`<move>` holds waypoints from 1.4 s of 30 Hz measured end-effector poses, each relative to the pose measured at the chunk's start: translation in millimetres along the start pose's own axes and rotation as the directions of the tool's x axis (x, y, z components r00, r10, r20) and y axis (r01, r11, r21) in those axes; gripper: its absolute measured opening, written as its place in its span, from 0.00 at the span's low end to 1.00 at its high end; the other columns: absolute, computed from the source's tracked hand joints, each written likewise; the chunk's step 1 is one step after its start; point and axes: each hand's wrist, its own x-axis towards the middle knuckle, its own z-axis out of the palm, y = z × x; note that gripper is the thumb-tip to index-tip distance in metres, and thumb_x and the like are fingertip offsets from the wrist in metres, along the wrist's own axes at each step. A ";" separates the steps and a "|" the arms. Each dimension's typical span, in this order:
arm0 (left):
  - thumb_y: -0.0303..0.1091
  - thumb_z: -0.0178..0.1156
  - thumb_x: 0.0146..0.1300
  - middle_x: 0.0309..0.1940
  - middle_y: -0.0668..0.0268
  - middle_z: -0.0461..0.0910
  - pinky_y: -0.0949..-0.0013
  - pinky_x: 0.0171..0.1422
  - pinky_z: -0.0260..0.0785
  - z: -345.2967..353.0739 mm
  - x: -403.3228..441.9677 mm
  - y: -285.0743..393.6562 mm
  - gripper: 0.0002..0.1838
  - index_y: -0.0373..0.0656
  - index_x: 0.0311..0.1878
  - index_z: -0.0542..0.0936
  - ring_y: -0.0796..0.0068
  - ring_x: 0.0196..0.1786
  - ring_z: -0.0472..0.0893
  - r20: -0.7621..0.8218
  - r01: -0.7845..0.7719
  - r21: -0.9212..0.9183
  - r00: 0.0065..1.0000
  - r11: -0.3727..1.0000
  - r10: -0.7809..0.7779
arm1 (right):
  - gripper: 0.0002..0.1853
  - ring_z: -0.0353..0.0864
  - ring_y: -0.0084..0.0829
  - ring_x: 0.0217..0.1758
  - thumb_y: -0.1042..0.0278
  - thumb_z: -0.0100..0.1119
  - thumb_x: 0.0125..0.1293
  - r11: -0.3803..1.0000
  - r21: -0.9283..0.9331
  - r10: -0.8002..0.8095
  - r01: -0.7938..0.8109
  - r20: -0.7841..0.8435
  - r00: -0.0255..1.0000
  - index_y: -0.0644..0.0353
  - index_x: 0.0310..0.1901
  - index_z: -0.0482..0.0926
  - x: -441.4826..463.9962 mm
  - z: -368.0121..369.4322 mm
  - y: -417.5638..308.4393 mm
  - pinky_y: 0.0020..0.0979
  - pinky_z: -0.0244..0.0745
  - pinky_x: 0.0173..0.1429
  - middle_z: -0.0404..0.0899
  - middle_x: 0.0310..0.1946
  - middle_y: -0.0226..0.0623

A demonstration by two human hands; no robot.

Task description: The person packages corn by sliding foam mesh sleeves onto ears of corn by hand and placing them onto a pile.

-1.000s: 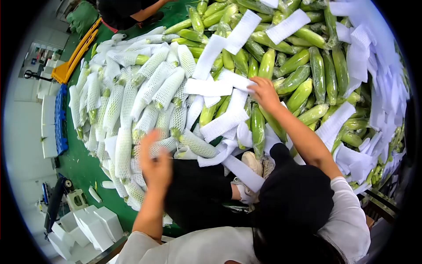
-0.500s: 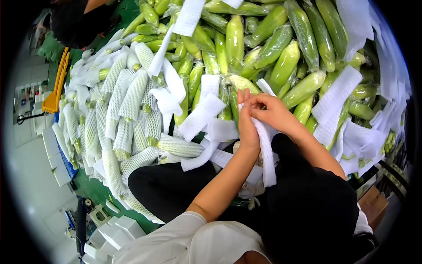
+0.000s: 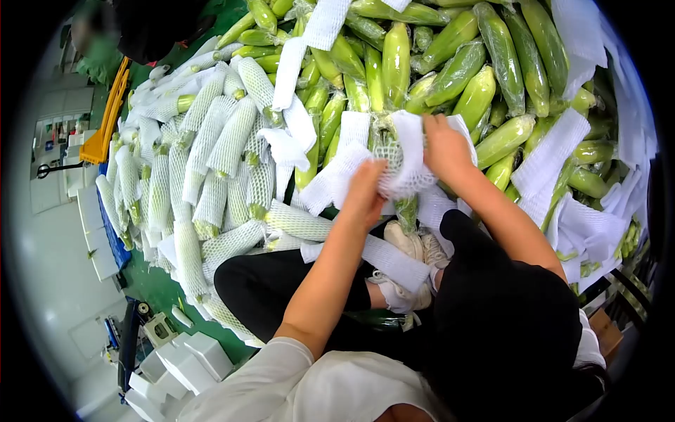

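Note:
Between my hands a white foam net sleeve (image 3: pixel 402 165) is spread wide, its mesh stretched open. A plastic-wrapped green vegetable, which looks like a zucchini (image 3: pixel 406 209), shows below it; how far the sleeve covers it is partly hidden. My left hand (image 3: pixel 365 188) is closed on the sleeve's left side. At the sleeve's upper right edge, my right hand (image 3: pixel 444 146) grips it with bent fingers. Flat white foam sleeves (image 3: pixel 337 176) lie close to my left hand. Beyond both hands rises a heap of film-wrapped zucchini (image 3: pixel 396 67).
Sleeved zucchini (image 3: pixel 221 141) are piled on the left. More loose sleeves (image 3: pixel 552 158) hang over the heap at right. A yellow pallet-jack handle (image 3: pixel 105 126) and white boxes (image 3: pixel 193 362) stand at far left. Another person's dark clothing (image 3: pixel 158 28) shows at the top.
The narrow, folded sleeve is now stretched wide. My hands have moved apart, the left leftward and the right up and rightward. The view has shifted slightly.

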 end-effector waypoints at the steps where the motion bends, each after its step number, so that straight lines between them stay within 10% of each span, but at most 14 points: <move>1: 0.32 0.56 0.64 0.37 0.65 0.80 0.65 0.41 0.76 11.0 -10.1 -6.2 0.11 0.41 0.48 0.74 0.72 0.37 0.81 0.075 0.112 -0.002 0.991 0.994 -0.112 | 0.24 0.81 0.50 0.40 0.65 0.65 0.50 0.994 -0.107 0.030 -0.021 0.079 0.996 0.63 0.49 0.72 11.4 24.1 12.4 0.45 0.76 0.45 0.78 0.42 0.51; 5: 0.22 0.55 0.59 0.37 0.67 0.78 0.69 0.44 0.76 -47.0 5.4 -30.3 0.15 0.43 0.50 0.73 0.76 0.37 0.80 -0.110 -0.291 0.359 0.930 0.887 0.350 | 0.32 0.81 0.49 0.44 0.56 0.69 0.47 0.984 0.098 0.108 -0.147 0.324 0.940 0.62 0.52 0.71 16.4 -29.4 -15.1 0.42 0.76 0.47 0.80 0.44 0.53; 7: 0.19 0.56 0.58 0.38 0.65 0.78 0.69 0.47 0.77 -25.8 -13.9 -7.4 0.21 0.42 0.55 0.69 0.75 0.40 0.81 -0.109 -0.436 0.061 0.891 0.898 0.441 | 0.35 0.81 0.49 0.46 0.54 0.71 0.45 0.939 0.336 -0.007 -0.067 0.214 0.977 0.62 0.54 0.70 -10.9 -67.0 -39.3 0.40 0.76 0.49 0.80 0.45 0.53; 10: 0.25 0.54 0.62 0.43 0.62 0.78 0.68 0.51 0.75 -10.2 -14.1 -14.2 0.21 0.41 0.59 0.68 0.71 0.44 0.80 0.302 0.160 -0.243 0.950 0.957 -0.083 | 0.36 0.81 0.49 0.46 0.55 0.70 0.46 0.854 0.520 -0.116 0.016 0.160 0.980 0.62 0.56 0.69 -39.2 -96.6 -64.9 0.39 0.75 0.50 0.80 0.44 0.53; 13: 0.31 0.52 0.65 0.46 0.61 0.77 0.68 0.53 0.73 18.5 -24.9 -41.8 0.20 0.40 0.60 0.68 0.70 0.48 0.79 0.469 0.249 -0.105 0.866 0.963 -0.173 | 0.36 0.81 0.48 0.47 0.57 0.70 0.47 0.644 0.765 -0.182 -0.011 0.168 0.969 0.62 0.58 0.68 -52.4 -104.4 -65.6 0.39 0.75 0.52 0.79 0.45 0.53; 17: 0.40 0.49 0.68 0.50 0.59 0.76 0.67 0.56 0.71 19.4 -31.2 -62.7 0.22 0.39 0.62 0.68 0.68 0.52 0.77 0.448 0.171 0.028 0.879 0.985 -0.165 | 0.26 0.83 0.43 0.37 0.60 0.71 0.52 0.975 -0.027 -0.220 0.220 -0.006 0.975 0.61 0.51 0.76 -59.3 -143.0 -67.1 0.38 0.78 0.40 0.82 0.37 0.46; 21: 0.48 0.46 0.72 0.53 0.58 0.75 0.67 0.59 0.68 13.2 -44.6 -79.3 0.26 0.38 0.64 0.67 0.66 0.56 0.75 0.398 0.107 0.138 0.905 0.985 -0.154 | 0.15 0.81 0.33 0.27 0.59 0.67 0.54 0.849 -0.091 -0.528 0.520 -0.139 0.838 0.56 0.41 0.81 -14.4 -133.1 -46.3 0.30 0.75 0.31 0.82 0.31 0.37; 24: 0.52 0.44 0.73 0.55 0.58 0.75 0.66 0.62 0.65 9.8 -57.6 -75.3 0.29 0.36 0.65 0.66 0.67 0.58 0.74 0.310 0.122 0.176 0.935 0.977 -0.173 | 0.13 0.80 0.27 0.27 0.60 0.67 0.55 0.929 0.370 -0.067 -0.012 0.199 0.978 0.59 0.37 0.81 7.2 -105.9 -29.7 0.28 0.74 0.30 0.82 0.29 0.37; 28: 0.53 0.46 0.73 0.55 0.61 0.74 0.68 0.59 0.68 -8.3 -68.1 -76.4 0.30 0.36 0.65 0.66 0.72 0.54 0.74 0.255 -0.129 0.382 0.967 0.915 0.030 | 0.14 0.80 0.24 0.35 0.66 0.63 0.60 0.441 0.658 0.010 -0.610 0.676 0.736 0.68 0.43 0.81 -3.9 -98.5 1.1 0.25 0.74 0.44 0.83 0.36 0.32; 33: 0.62 0.35 0.71 0.58 0.58 0.74 0.63 0.61 0.70 16.6 -80.6 -47.9 0.36 0.39 0.67 0.64 0.65 0.57 0.77 0.170 0.069 -0.075 0.984 0.995 -0.055 | 0.13 0.81 0.26 0.37 0.71 0.61 0.60 0.653 0.626 0.136 -0.426 0.456 0.879 0.66 0.46 0.81 -86.3 -27.9 13.1 0.29 0.74 0.46 0.84 0.38 0.35; 35: 0.63 0.31 0.71 0.57 0.58 0.75 0.61 0.61 0.71 24.4 -84.2 -47.7 0.37 0.41 0.67 0.65 0.66 0.57 0.77 0.116 0.032 -0.072 0.993 0.997 -0.023 | 0.17 0.79 0.26 0.43 0.70 0.60 0.60 0.505 0.822 0.035 -0.264 0.286 0.958 0.66 0.50 0.79 -111.8 -20.1 -7.0 0.29 0.73 0.50 0.84 0.42 0.37; 37: 0.60 0.32 0.72 0.55 0.59 0.77 0.62 0.59 0.72 38.2 -89.9 -49.2 0.34 0.41 0.65 0.67 0.67 0.54 0.79 0.189 -0.003 -0.144 0.981 0.990 0.030 | 0.21 0.77 0.29 0.54 0.67 0.57 0.63 0.824 0.453 0.203 -0.341 0.326 0.923 0.68 0.57 0.75 -84.2 -60.6 -2.5 0.31 0.70 0.56 0.79 0.53 0.41; 39: 0.56 0.33 0.72 0.51 0.59 0.79 0.63 0.58 0.73 50.4 -92.6 -47.6 0.31 0.40 0.61 0.70 0.67 0.51 0.80 0.221 0.037 -0.231 0.975 0.972 0.016 | 0.26 0.77 0.32 0.56 0.59 0.54 0.68 0.364 0.909 0.215 -0.204 0.131 0.968 0.69 0.62 0.69 -51.2 -90.9 -17.0 0.34 0.70 0.59 0.77 0.56 0.42; 42: 0.50 0.31 0.73 0.49 0.62 0.79 0.67 0.58 0.69 69.1 -86.5 -52.2 0.27 0.42 0.58 0.72 0.71 0.50 0.79 0.321 0.037 -0.230 0.946 0.973 0.040 | 0.34 0.74 0.38 0.61 0.46 0.45 0.71 -0.057 0.854 -0.100 -0.518 0.511 0.854 0.69 0.66 0.63 -33.1 -79.5 -16.1 0.38 0.69 0.64 0.72 0.61 0.45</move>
